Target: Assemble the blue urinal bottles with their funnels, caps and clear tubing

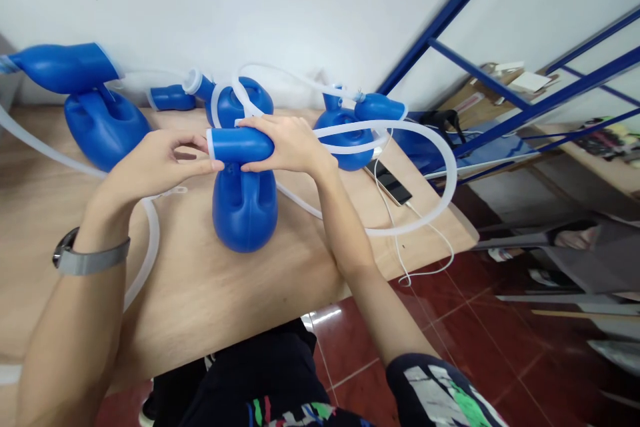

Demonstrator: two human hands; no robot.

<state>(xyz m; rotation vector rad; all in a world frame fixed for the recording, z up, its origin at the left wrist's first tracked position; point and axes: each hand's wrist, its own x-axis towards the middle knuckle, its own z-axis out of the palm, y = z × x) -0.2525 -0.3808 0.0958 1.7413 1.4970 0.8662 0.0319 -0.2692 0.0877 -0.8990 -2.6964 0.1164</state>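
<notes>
A blue plastic funnel piece with a white rim [240,145] lies sideways across the top of a rounded blue plastic bottle [245,220] on the table. My right hand [290,143] is closed around the piece's narrow end, thumb below and fingers above. At its white-rimmed mouth, my left hand [170,160] grips the edge between thumb and fingers; a watch is on that wrist. From beyond my right hand, a clear flexible tube [450,167] loops out to the right. Whether the piece touches the bottle's neck is hidden.
Similar blue bottles with funnel pieces and tubes stand along the wall: one at left [103,127], one behind [260,97], one at right [350,140]. A phone [393,183] with a white cable lies near the table's right end. Beyond rises a blue metal frame [440,27].
</notes>
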